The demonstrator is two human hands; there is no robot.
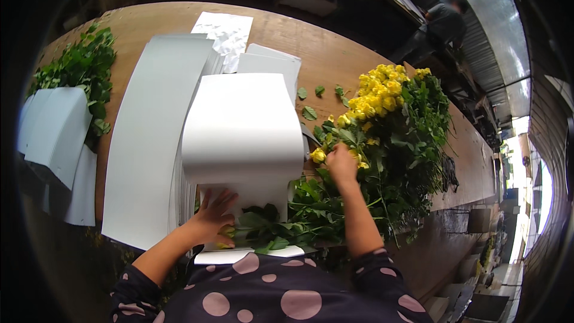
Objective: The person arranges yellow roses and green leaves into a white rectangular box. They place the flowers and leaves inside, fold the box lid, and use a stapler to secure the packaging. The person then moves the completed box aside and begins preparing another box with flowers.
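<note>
My left hand (216, 218) rests with fingers spread on the lower part of a curled white sheet (242, 119). Beside its palm shows a bit of yellow rose (226, 237), partly hidden by the hand. Leafy rose stems (278, 225) lie across the sheet to the right of that hand. My right hand (342, 166) reaches into the near edge of the flower pile, its fingers closed around a yellow rose (318, 155); the fingertips are partly hidden. A large heap of yellow roses (379, 93) spreads beyond it, with green foliage (412, 125) on its right.
A tall stack of white sheets (152, 131) lies left of the curled one, with smaller white sheets (272, 63) behind. Wrapped bunches (60, 128) with green leaves stand at the far left. Loose leaves (309, 113) dot the wooden table (323, 54). Another person (445, 27) is in the back right.
</note>
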